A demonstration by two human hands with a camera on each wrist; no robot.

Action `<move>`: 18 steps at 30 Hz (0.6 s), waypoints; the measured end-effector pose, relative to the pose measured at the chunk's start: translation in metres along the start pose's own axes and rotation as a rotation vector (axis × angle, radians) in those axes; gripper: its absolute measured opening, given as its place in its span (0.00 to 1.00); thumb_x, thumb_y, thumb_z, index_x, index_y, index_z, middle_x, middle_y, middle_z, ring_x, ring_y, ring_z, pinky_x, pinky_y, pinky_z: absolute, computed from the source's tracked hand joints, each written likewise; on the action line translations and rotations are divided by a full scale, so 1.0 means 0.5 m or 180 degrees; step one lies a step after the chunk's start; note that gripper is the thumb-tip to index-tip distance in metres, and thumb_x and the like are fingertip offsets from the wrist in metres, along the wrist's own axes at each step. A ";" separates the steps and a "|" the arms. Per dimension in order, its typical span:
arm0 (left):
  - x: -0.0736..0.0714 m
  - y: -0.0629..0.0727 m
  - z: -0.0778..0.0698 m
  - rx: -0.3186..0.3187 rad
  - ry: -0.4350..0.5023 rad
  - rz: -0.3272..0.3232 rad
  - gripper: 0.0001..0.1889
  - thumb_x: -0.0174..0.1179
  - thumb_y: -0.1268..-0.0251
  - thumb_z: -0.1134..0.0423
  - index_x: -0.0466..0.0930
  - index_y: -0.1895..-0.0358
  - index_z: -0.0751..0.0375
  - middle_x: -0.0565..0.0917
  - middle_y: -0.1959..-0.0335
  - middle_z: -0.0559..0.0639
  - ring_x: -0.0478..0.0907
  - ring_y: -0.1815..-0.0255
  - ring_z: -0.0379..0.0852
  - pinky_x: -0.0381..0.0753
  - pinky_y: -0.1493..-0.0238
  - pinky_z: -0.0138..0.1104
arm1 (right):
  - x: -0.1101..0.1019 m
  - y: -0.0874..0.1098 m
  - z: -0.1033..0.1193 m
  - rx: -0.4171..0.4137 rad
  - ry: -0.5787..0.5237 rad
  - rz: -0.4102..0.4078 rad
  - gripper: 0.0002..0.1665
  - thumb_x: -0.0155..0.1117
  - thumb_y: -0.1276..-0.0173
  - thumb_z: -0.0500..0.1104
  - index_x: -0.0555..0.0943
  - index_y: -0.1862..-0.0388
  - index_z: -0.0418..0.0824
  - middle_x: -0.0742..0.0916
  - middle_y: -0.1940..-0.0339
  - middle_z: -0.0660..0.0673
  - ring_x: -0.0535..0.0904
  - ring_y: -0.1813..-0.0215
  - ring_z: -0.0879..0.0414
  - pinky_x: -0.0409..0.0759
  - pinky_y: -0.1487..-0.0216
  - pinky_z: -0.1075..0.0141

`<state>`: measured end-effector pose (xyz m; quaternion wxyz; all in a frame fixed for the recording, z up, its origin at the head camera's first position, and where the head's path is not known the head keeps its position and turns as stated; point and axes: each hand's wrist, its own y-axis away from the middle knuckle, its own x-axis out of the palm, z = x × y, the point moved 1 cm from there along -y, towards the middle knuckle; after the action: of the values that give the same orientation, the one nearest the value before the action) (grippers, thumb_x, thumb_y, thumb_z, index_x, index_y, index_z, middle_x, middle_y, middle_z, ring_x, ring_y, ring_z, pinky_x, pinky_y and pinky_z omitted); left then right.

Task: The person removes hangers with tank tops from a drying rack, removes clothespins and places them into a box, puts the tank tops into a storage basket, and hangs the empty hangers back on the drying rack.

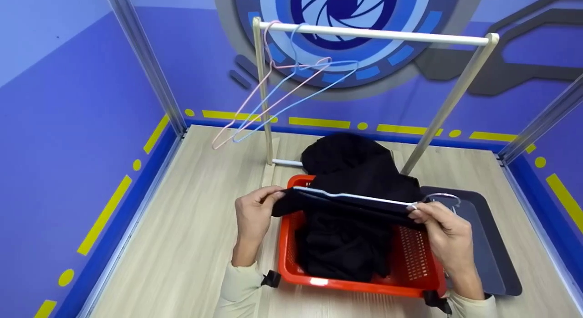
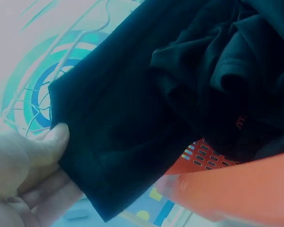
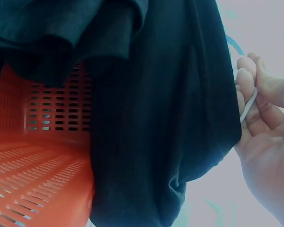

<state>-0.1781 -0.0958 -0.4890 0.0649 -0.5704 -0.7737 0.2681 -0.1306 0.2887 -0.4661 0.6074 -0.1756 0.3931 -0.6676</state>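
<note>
A black garment (image 1: 350, 217) is stretched between my hands above a red plastic basket (image 1: 364, 287). My left hand (image 1: 255, 213) pinches its left edge between thumb and fingers; the left wrist view shows the straight-edged corner (image 2: 109, 189) hanging below the thumb. Along the garment's top runs a pale wire hanger (image 1: 364, 198), its hook pointing right. At the right end, my right hand (image 1: 448, 238) pinches the white wire, with the black cloth (image 3: 199, 94) beside the fingers in the right wrist view. More black cloth (image 1: 350, 254) lies bunched in the basket.
Behind the basket stands a rack (image 1: 378, 33) with a pink hanger (image 1: 248, 101) and a blue hanger (image 1: 319, 92) at its left end. Black cloth (image 1: 346, 154) drapes over the basket's back rim. A dark grey tray (image 1: 483, 245) lies on the right.
</note>
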 end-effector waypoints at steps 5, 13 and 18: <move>0.000 0.004 0.003 -0.0083 -0.0100 0.0065 0.04 0.79 0.41 0.68 0.96 0.65 0.55 0.92 0.67 0.42 0.89 0.65 0.40 0.84 0.61 0.30 | -0.001 -0.002 0.002 0.0023 -0.0360 -0.0105 0.18 0.55 0.41 0.06 0.84 0.57 0.15 0.89 0.62 0.30 0.88 0.61 0.57 0.84 0.59 0.73; 0.007 0.015 0.000 -0.0070 0.0161 0.0624 0.04 0.79 0.39 0.65 0.95 0.62 0.57 0.93 0.64 0.46 0.89 0.64 0.41 0.85 0.61 0.30 | 0.018 -0.011 0.015 -0.0032 -0.0199 -0.0075 0.17 0.60 0.41 0.08 0.86 0.57 0.17 0.88 0.65 0.30 0.87 0.62 0.58 0.83 0.60 0.74; -0.004 0.019 0.000 -0.0497 0.0503 0.0836 0.20 0.83 0.44 0.60 0.92 0.49 0.61 0.92 0.54 0.51 0.89 0.52 0.49 0.86 0.48 0.37 | 0.026 -0.020 0.025 -0.0093 0.0018 -0.0040 0.16 0.64 0.43 0.10 0.87 0.58 0.20 0.88 0.66 0.32 0.86 0.63 0.60 0.82 0.60 0.75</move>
<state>-0.1692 -0.0957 -0.4933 0.0454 -0.6892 -0.7035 0.1676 -0.1312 0.2723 -0.4540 0.5995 -0.1851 0.4035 -0.6660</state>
